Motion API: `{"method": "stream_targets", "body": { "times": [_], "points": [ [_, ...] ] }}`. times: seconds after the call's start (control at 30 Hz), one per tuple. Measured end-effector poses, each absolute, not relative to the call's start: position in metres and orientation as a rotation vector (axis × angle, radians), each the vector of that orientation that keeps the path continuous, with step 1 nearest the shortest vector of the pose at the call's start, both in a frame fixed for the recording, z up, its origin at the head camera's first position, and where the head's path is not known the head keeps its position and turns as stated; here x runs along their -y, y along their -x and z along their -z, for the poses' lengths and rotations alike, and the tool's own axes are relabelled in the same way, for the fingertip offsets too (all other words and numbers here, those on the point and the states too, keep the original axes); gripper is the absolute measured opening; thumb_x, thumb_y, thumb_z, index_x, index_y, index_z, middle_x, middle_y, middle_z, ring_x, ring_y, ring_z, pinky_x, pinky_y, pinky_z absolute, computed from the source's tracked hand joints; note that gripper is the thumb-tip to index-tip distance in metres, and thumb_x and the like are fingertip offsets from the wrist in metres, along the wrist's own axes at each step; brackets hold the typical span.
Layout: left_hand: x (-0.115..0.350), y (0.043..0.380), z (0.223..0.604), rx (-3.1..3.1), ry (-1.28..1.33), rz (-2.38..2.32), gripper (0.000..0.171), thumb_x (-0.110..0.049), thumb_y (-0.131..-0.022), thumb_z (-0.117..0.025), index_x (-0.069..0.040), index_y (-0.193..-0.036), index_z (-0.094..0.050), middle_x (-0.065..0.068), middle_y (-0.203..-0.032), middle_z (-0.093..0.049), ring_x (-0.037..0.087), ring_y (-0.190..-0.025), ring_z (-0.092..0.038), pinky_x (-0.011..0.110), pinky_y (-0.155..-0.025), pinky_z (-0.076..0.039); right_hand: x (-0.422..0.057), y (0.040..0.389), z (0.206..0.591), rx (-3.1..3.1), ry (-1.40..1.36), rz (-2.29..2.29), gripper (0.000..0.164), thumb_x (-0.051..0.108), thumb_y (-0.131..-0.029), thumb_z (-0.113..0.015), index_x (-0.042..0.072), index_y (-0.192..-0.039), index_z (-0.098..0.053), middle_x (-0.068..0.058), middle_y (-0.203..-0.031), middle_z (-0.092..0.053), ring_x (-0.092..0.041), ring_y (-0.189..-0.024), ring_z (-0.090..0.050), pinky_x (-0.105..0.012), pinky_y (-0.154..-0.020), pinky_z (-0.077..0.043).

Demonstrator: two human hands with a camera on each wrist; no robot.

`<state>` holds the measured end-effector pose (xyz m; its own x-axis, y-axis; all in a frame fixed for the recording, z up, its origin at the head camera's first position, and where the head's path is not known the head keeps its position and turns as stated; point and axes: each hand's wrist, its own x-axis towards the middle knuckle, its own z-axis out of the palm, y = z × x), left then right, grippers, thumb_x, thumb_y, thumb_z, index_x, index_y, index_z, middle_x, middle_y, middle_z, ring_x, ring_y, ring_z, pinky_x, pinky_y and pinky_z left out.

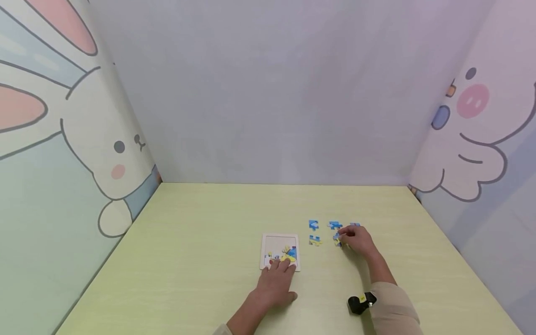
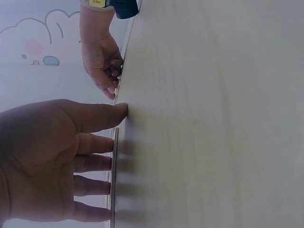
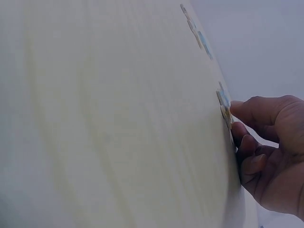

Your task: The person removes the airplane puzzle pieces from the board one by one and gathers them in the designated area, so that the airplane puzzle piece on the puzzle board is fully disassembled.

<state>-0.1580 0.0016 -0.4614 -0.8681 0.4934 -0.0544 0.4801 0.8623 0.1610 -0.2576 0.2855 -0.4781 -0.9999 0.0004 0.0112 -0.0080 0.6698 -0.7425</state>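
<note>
One blue-and-yellow piece (image 1: 337, 240): low in the frame, right of center, pinched in my right hand (image 1: 357, 239).
Puzzle board (image 1: 276, 243): lower center, beneath my left hand (image 1: 275, 284), fingers straight, probably steadying it.
Loose pieces (image 1: 313, 225): spread alongside, likely for easy choosing.

In the head view, the table (image 1: 188, 260) is lit evenly, a faint shadow is cast beside the right forearm (image 1: 383, 271), and detail on the puzzle pieces (image 1: 314, 241) is blurred. In the wrist views, colours are washed out: the left hand (image 2: 50, 164) is rendered dim beside soft finger shadows, and in the right one the table's edge is bowed
</note>
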Motion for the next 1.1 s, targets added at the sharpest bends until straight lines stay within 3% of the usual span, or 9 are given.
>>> {"method": "stream_targets", "body": {
  "times": [0.63,0.87,1.1],
  "points": [
    [-0.004,0.161,0.458,-2.918,-0.768,-0.223,0.061,-0.043,-0.078,-0.07,-0.012,-0.128,-0.054,0.003,-0.133,-0.047,0.025,-0.122,-0.042,0.047,-0.088,-0.043,-0.278,0.23,0.466,2.73,-0.017,-1.377,0.021,0.006,-0.088,-0.06,-0.006,-0.104,-0.065,-0.008,-0.088,-0.064,-0.019,-0.078,-0.053,-0.029,-0.064,-0.044],
    [-0.002,0.161,0.46,-2.933,-0.766,-0.196,0.063,-0.045,-0.077,-0.071,-0.013,-0.128,-0.055,0.002,-0.133,-0.047,0.025,-0.121,-0.042,0.046,-0.087,-0.043,-0.268,0.223,0.46,2.636,-0.041,-1.525,0.025,0.006,-0.088,-0.063,-0.008,-0.108,-0.063,-0.013,-0.091,-0.063,-0.02,-0.079,-0.055,-0.028,-0.064,-0.046],
    [-0.001,0.161,0.462,-2.934,-0.771,-0.2,0.062,-0.045,-0.077,-0.071,-0.013,-0.128,-0.055,0.002,-0.132,-0.048,0.024,-0.12,-0.043,0.046,-0.087,-0.043,-0.249,0.221,0.463,2.622,-0.047,-1.605,0.028,0.012,-0.087,-0.066,-0.005,-0.109,-0.064,-0.009,-0.091,-0.062,-0.019,-0.081,-0.055,-0.027,-0.065,-0.046]
  ]
}}
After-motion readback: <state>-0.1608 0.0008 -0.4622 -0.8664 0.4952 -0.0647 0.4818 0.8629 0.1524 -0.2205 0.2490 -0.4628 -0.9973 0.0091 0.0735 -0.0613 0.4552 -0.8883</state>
